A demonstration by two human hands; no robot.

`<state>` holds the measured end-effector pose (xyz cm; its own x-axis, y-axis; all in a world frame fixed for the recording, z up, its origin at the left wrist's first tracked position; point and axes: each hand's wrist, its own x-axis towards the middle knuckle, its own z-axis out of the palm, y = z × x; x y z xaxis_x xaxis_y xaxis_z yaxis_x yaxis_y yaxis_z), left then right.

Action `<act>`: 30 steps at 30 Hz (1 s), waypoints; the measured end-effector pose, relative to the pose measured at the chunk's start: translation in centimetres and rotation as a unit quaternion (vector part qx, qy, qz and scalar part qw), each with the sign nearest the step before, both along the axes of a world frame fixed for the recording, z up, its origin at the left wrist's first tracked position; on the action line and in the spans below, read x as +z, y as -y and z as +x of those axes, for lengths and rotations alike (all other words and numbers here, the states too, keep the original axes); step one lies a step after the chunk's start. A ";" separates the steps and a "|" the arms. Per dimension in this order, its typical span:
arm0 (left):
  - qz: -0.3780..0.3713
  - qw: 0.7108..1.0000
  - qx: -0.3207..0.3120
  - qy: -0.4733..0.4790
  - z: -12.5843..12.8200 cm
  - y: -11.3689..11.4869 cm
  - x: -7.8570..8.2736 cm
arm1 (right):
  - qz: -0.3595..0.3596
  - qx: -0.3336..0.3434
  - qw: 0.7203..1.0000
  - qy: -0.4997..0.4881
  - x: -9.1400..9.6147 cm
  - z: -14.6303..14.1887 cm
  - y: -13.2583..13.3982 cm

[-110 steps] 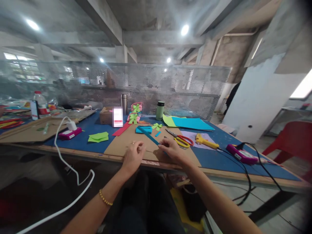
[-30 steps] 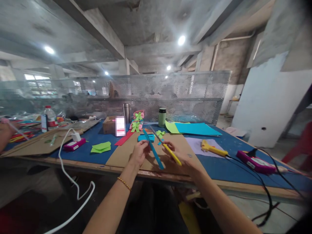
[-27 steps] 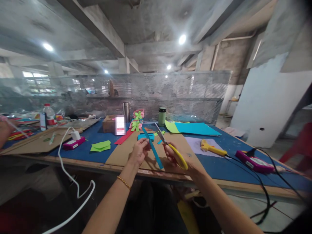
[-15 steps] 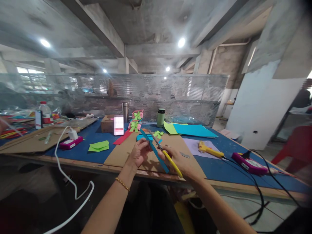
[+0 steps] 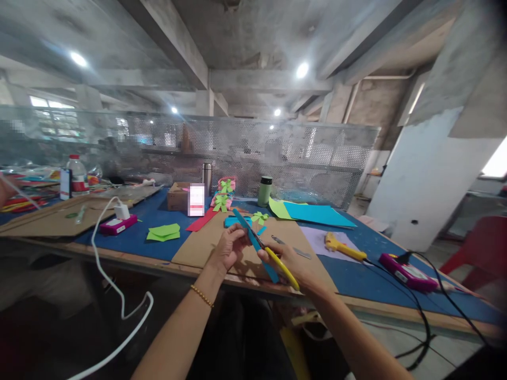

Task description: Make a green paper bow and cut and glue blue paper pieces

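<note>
My left hand (image 5: pixel 233 247) pinches a long blue paper strip (image 5: pixel 270 271) that slants down toward the table's front edge. Yellow-handled scissors (image 5: pixel 285 270) are gripped in my right hand (image 5: pixel 285 259), their blades lying against the strip beside my left fingertips. Both hands hover over a brown cardboard sheet (image 5: pixel 198 248). Behind them lie a small stack of blue paper pieces (image 5: pixel 233 221) and a green paper bow-like cutout (image 5: pixel 260 217). A grey metal blade-like tool (image 5: pixel 297 250) rests on the cardboard to the right of my right hand.
A yellow glue gun (image 5: pixel 344 247) lies on lilac paper, its cord running to a purple power strip (image 5: pixel 407 272). Green folded paper (image 5: pixel 163 232) and another purple power strip (image 5: pixel 118 225) are at left. A green flask (image 5: pixel 265 192) stands behind, near blue sheets (image 5: pixel 319 213).
The scissors' blades, visibly spread and pointing past the strip before, now lie along it and are mostly hidden. More of the grey tool shows. The whole view has shifted slightly.
</note>
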<state>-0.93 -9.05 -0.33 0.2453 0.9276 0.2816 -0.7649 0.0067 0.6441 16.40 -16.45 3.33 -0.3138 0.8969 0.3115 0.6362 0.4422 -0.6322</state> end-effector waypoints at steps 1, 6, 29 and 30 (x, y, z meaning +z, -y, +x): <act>0.000 1.000 0.000 -0.002 0.0 0.0 0.0 | -0.003 0.001 1.000 -0.004 -0.1 0.1 -0.1; 0.003 1.000 -0.002 -0.011 0.0 0.0 -0.1 | -0.006 0.003 1.000 -0.025 -0.5 0.2 -0.3; 0.013 0.999 -0.020 -0.034 0.0 -0.2 -0.4 | -0.012 -0.035 0.999 -0.029 -0.4 -0.2 0.5; 0.014 0.999 -0.022 -0.036 0.0 -0.1 -0.4 | -0.011 -0.037 0.999 -0.032 -0.4 -0.2 0.5</act>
<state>-0.97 -8.92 -0.72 0.3062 0.9072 0.2885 -0.7164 0.0201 0.6974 16.19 -16.91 2.91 -0.2255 0.9238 0.3095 0.6243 0.3809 -0.6820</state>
